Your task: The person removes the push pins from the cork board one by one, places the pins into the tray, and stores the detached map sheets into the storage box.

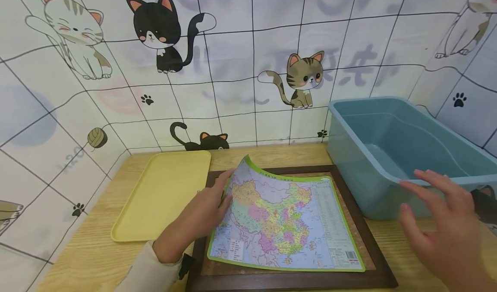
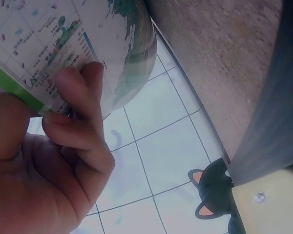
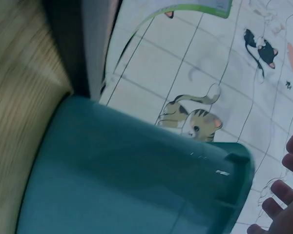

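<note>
A glossy map sheet (image 1: 272, 223) with a green border lies over a dark-framed brown board (image 1: 295, 280), its left side bent upward. My left hand (image 1: 207, 208) pinches that raised left edge between thumb and curled fingers. In the left wrist view, the printed underside of the map sheet (image 2: 44, 44) shows above the left hand (image 2: 63, 146). My right hand (image 1: 446, 223) hovers apart from the sheet, in front of the blue bin, fingers spread and holding nothing. Only the fingertips of the right hand (image 3: 283, 200) show at the right edge of the right wrist view.
A yellow tray (image 1: 163, 193) lies left of the board on the wooden table (image 1: 89, 240). The deep blue bin (image 1: 357, 162) stands at the right, close to the board's frame. Behind them rises a white wall covering (image 1: 233, 67) with cat drawings.
</note>
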Motion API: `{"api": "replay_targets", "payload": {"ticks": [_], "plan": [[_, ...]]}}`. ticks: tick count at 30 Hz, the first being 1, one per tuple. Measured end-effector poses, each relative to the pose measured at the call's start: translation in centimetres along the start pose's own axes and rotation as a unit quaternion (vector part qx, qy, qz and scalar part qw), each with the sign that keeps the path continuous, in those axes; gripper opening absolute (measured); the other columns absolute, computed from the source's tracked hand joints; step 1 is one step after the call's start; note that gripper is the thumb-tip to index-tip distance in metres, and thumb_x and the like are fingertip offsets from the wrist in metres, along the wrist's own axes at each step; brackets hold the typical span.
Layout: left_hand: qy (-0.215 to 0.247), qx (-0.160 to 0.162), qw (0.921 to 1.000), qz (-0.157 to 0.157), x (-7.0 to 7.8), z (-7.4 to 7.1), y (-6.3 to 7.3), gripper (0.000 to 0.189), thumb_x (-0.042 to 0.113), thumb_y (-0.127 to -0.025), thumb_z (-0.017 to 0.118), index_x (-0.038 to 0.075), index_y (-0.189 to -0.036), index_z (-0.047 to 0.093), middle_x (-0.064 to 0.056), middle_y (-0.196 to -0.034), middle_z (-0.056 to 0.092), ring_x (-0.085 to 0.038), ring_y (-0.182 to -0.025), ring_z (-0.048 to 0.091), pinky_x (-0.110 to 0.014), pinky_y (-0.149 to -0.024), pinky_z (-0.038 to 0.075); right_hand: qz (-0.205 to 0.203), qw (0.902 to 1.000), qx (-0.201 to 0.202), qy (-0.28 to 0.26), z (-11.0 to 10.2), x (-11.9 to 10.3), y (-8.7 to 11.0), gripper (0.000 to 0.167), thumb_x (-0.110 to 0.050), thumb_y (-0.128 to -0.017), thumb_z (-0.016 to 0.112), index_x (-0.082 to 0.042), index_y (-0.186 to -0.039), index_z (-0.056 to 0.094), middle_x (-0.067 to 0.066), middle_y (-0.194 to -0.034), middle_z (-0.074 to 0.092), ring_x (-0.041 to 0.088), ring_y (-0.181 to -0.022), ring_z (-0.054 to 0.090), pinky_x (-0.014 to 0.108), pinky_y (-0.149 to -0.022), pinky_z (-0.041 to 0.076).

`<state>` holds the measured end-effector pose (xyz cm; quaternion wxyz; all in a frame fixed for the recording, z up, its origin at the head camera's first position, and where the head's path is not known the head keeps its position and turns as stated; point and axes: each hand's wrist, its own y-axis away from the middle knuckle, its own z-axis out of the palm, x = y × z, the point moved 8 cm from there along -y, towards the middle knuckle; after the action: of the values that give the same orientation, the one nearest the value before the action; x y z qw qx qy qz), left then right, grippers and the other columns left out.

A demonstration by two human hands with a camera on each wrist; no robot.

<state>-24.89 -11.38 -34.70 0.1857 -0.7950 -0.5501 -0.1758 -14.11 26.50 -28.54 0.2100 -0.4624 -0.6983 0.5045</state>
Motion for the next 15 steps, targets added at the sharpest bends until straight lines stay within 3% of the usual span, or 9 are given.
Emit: {"api": "replay_targets", "payload": {"ticks": [3,9,12,15], "plan": [[0.012,-0.002,0.9999,0.000,0.0,0.0,0.0,0.067,0.018,-0.102,0.059,0.024,-0.157,0.023,0.007,-0.059,0.053,-0.008,-0.044,0.048,-0.025,-0.045,0.040,0.011,0.9998,0.016,0.010,0.0,0.9,0.2,0.058,-0.044,-0.100,0.046,0.010,-0.105,0.069,0.031,-0.127,0.058,0.028,-0.140,0.047,0.043,-0.121,0.028],[0.064,-0.010,0.9979,-0.002,-0.1,0.0,-0.1,0.068,0.016,-0.102,0.057,0.029,-0.158,0.020,0.003,-0.072,0.063,-0.007,-0.054,0.057,-0.025,-0.051,0.047,0.011,0.9992,0.036,0.016,0.3,1.4,0.3,0.057,-0.042,-0.100,0.046,0.010,-0.103,0.070,0.032,-0.120,0.060,0.019,-0.138,0.048,0.042,-0.121,0.030],[0.114,-0.013,0.9933,-0.001,-0.2,0.1,-0.2,0.068,0.014,-0.103,0.056,0.032,-0.157,0.020,-0.003,-0.089,0.070,-0.007,-0.067,0.065,-0.024,-0.056,0.053,0.002,0.9991,0.034,0.025,0.6,1.5,0.4,0.056,-0.040,-0.101,0.045,0.010,-0.102,0.070,0.032,-0.113,0.062,0.034,-0.126,0.055,0.045,-0.120,0.030],[0.179,-0.018,0.9836,-0.007,-0.5,0.1,-0.2,0.067,0.013,-0.103,0.054,0.037,-0.156,0.021,-0.009,-0.103,0.071,-0.010,-0.075,0.070,-0.026,-0.060,0.057,-0.009,0.9991,0.032,0.028,0.8,1.6,0.4,0.055,-0.037,-0.101,0.044,0.011,-0.102,0.071,0.032,-0.106,0.062,0.049,-0.107,0.053,0.051,-0.119,0.031]]}}
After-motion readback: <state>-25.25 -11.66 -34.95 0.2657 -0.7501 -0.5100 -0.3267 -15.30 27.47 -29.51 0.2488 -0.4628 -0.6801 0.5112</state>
